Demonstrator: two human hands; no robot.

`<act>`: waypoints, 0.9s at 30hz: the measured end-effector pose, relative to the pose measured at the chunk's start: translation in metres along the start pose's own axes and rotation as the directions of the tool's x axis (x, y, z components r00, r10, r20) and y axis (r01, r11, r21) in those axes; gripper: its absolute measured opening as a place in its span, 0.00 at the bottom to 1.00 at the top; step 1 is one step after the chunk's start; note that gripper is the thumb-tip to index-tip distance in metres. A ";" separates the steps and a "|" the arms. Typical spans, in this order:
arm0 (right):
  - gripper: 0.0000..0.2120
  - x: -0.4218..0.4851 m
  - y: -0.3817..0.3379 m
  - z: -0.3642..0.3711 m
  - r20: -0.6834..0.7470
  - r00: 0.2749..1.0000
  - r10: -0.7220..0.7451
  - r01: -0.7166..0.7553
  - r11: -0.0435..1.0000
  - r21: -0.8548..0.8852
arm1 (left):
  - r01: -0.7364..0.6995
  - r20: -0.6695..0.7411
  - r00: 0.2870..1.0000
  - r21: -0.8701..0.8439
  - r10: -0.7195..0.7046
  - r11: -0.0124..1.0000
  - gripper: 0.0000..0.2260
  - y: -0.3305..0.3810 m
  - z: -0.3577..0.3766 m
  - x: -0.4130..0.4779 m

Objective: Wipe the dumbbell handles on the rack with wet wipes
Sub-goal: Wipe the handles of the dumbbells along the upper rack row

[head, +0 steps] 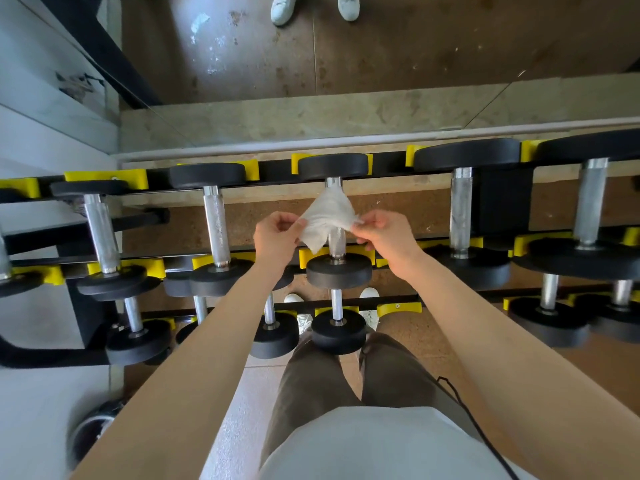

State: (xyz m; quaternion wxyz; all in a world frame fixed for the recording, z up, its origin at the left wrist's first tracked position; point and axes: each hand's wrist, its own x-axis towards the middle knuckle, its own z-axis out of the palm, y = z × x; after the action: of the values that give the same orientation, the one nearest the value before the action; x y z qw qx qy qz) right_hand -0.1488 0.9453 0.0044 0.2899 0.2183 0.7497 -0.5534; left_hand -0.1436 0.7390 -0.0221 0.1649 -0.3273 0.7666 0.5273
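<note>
Your left hand [277,233] pinches the wet wipe [329,213] by its left edge; your right hand [384,237] pinches its right corner. Wipe stretched between them, over the centre dumbbell handle [336,241], top tier of the rack [391,161]. Neighbouring dumbbells [216,225] flank that handle.

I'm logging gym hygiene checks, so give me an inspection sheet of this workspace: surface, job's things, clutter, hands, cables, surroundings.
Surface: black rack with yellow cradles, in several tiers.
Job's things: white wet wipe held spread over the middle dumbbell handle; whether it touches cannot be told.
Clutter: dark round object on the floor at lower left, too blurred to identify.
Hands: left hand and right hand each pinch an edge of the wet wipe.
Cables: black cord running along the person's right leg.
Surroundings: brown floor; white shoes at the top edge.
</note>
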 end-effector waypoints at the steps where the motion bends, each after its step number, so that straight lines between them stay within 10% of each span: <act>1: 0.03 -0.002 0.001 0.001 0.032 0.999 -0.005 0.007 0.997 -0.073 | -0.010 0.002 1.000 0.049 0.010 0.999 0.03 -0.003 -0.004 0.000; 6: 0.04 -0.002 0.014 -0.021 -0.110 0.994 -0.015 -0.023 0.943 -0.333 | -0.231 0.330 0.934 0.267 0.137 0.936 0.05 -0.002 -0.007 -0.016; 13: 0.05 -0.006 -0.002 0.006 0.198 0.979 -0.042 0.154 0.791 -0.592 | -0.263 0.216 0.962 0.578 0.166 0.773 0.02 -0.020 -0.025 -0.014; 19: 0.04 0.008 0.008 -0.020 0.013 1.000 -0.004 0.012 0.674 -0.738 | -0.353 0.421 0.896 0.485 0.140 0.800 0.03 -0.001 -0.008 -0.021; 27: 0.04 -0.003 0.004 0.014 0.162 0.984 -0.069 0.152 0.796 -0.586 | -0.159 0.133 0.987 0.715 0.091 0.681 0.07 -0.023 -0.016 -0.007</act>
State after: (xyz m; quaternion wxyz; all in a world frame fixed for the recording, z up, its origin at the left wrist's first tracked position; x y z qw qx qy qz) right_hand -0.1413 0.9329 0.0006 0.3597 0.0350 0.8761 -0.3191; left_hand -0.1214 0.7216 -0.0275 0.2770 -0.1596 0.9247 0.2066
